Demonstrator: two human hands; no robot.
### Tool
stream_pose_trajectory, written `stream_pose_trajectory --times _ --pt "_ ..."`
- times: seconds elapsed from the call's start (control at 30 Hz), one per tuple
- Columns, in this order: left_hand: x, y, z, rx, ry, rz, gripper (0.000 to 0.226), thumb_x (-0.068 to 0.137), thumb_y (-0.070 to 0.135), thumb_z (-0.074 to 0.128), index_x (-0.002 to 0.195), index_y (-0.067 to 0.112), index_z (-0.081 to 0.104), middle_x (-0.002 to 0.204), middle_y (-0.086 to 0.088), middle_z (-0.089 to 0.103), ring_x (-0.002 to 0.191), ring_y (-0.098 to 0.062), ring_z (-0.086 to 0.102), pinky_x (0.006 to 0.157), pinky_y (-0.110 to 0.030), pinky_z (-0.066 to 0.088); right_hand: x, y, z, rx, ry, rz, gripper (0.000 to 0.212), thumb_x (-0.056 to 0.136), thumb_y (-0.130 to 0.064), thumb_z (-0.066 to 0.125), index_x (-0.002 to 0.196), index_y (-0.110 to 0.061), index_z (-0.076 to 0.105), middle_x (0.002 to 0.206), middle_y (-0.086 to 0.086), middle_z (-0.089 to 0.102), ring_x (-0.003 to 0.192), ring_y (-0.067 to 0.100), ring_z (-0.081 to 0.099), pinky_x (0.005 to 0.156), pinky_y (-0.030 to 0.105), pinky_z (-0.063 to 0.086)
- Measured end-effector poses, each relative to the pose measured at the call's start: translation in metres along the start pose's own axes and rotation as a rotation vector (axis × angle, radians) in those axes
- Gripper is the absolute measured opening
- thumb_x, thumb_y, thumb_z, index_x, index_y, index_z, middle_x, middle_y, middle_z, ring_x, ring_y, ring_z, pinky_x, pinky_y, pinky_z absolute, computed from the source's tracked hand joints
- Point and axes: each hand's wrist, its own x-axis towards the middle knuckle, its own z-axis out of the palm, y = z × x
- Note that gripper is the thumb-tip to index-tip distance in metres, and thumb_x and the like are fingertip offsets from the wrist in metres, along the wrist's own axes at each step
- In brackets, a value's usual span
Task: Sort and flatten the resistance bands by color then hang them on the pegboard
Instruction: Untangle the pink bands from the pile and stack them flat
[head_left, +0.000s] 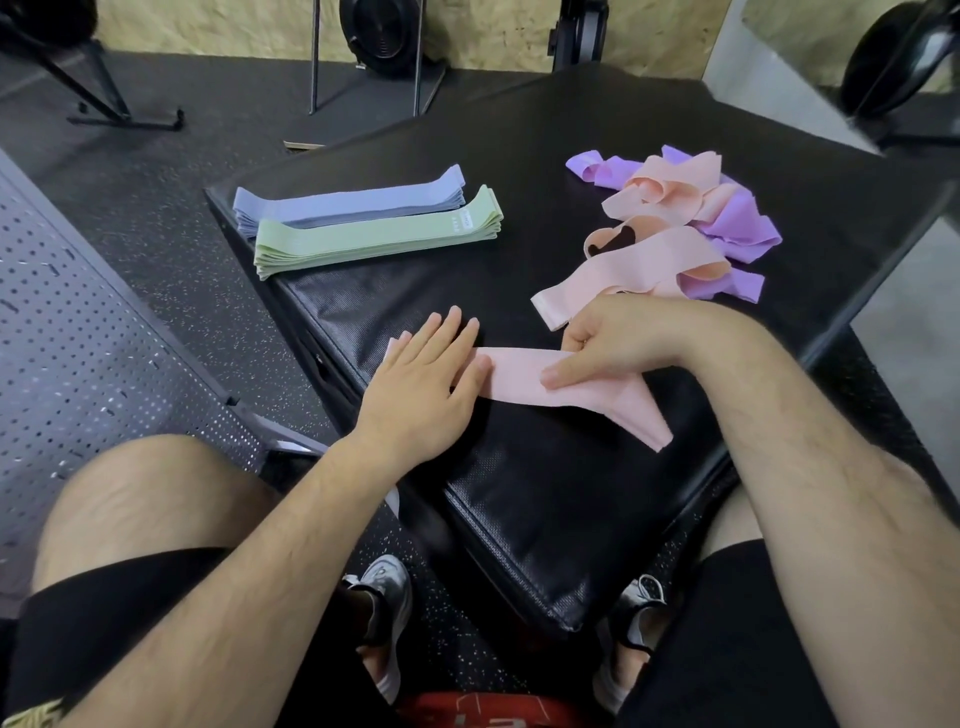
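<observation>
we are flattening the pale pink fabric resistance band (524, 382) on the black padded counter (519, 519) | left grip (423, 374) flat, fingers straight, pressing one end | right grip (608, 345) clamped on the middle | we are judging it best to smooth outward – undoing the twisted tail

Gym corner, seen from a seat

A black padded mat (545, 493) lies on a speckled rubber floor (171, 171). Behind it, a fan wheel (382, 31) on a thin metal frame and an angled black stand (124, 111) sit before a chipboard wall (218, 23). Grey sneakers (382, 597) rest below.
</observation>
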Motion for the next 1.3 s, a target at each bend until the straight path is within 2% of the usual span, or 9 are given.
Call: stream_pose_trajectory --times 0.1,0.3,0.47,0.57,0.67,0.8,0.93,1.07,1.3 --pt "0.001 0.000 0.001 0.002 0.002 -0.003 0.057 0.106 0.054 0.024 0.159 0.035 0.020 0.167 0.015 0.004 0.154 -0.004 -0.002 0.121 -0.027 -0.009 -0.006 0.006 -0.003 0.045 -0.043 -0.003 0.025 0.081 -0.050 0.079 0.077 -0.025 0.074 0.084 -0.008 0.069 0.086 0.012 0.063 0.072 0.027 0.046" --pt "0.003 0.004 0.000 -0.018 0.012 -0.026 0.057 0.105 0.055 0.026 0.159 0.035 0.023 0.167 0.013 0.006 0.154 -0.005 -0.001 0.123 -0.030 -0.005 -0.009 0.006 -0.005 0.040 -0.056 0.052 0.031 0.093 -0.047 0.067 0.081 -0.019 0.072 0.083 -0.002 0.068 0.099 0.023 0.066 0.094 0.038 0.052" --pt "0.004 0.010 0.003 0.025 0.077 -0.063 0.057 0.105 0.048 0.030 0.158 0.028 0.028 0.167 0.006 0.016 0.155 -0.012 0.008 0.125 -0.035 0.002 -0.004 0.002 0.004 0.008 -0.039 0.104 0.033 0.092 -0.048 0.067 0.082 -0.017 0.067 0.085 -0.001 0.065 0.091 0.020 0.062 0.088 0.036 0.050" --pt "0.004 0.025 0.006 0.028 0.181 0.121 0.054 0.102 0.035 0.036 0.153 0.016 0.040 0.163 -0.002 0.031 0.152 -0.021 0.023 0.125 -0.040 0.012 -0.002 0.003 0.006 0.001 0.001 0.120 0.033 0.088 -0.048 0.067 0.089 -0.015 0.071 0.087 0.001 0.072 0.093 0.019 0.067 0.088 0.037 0.053" --pt "0.007 0.046 0.014 -0.125 0.011 0.303 0.052 0.106 0.029 0.037 0.156 0.015 0.033 0.164 0.002 0.027 0.153 -0.018 0.018 0.126 -0.039 0.012 -0.003 0.006 0.008 -0.021 0.018 0.094 0.031 0.089 -0.046 0.064 0.087 -0.016 0.073 0.082 0.001 0.075 0.090 0.017 0.068 0.086 0.035 0.054" --pt "0.008 0.050 0.029 -0.040 -0.026 0.276 0.055 0.108 0.044 0.031 0.158 0.023 0.026 0.166 0.010 0.018 0.154 -0.007 0.009 0.126 -0.033 0.005 -0.015 0.015 0.009 -0.001 0.119 0.003 0.038 0.091 -0.058 0.063 0.079 -0.022 0.069 0.082 -0.006 0.065 0.080 0.012 0.058 0.071 0.030 0.045" --pt "0.009 0.051 0.028 -0.025 -0.021 0.252 0.056 0.107 0.048 0.029 0.159 0.026 0.026 0.166 0.013 0.015 0.153 -0.005 0.007 0.126 -0.030 0.002 -0.035 0.032 0.012 0.176 0.204 -0.061 0.039 0.077 -0.067 0.072 0.098 -0.034 0.068 0.104 -0.013 0.065 0.100 0.005 0.060 0.088 0.029 0.051" --pt "0.007 0.054 0.026 -0.008 -0.031 0.239 0.057 0.106 0.049 0.028 0.158 0.027 0.025 0.166 0.013 0.014 0.153 -0.003 0.007 0.125 -0.029 0.001 -0.053 0.051 0.020 0.244 0.187 -0.107 0.054 0.056 -0.065 0.084 0.095 -0.036 0.059 0.112 -0.009 0.061 0.104 0.011 0.064 0.095 0.040 0.055" --pt "0.007 0.056 0.025 -0.013 -0.037 0.217 0.055 0.106 0.048 0.030 0.158 0.028 0.027 0.165 0.014 0.016 0.153 -0.002 0.008 0.126 -0.029 0.003 -0.063 0.073 0.049 0.098 0.262 -0.162 0.025 0.076 -0.037 0.086 0.092 -0.031 0.067 0.135 -0.014 0.038 0.126 0.008 0.040 0.111 0.032 0.038"
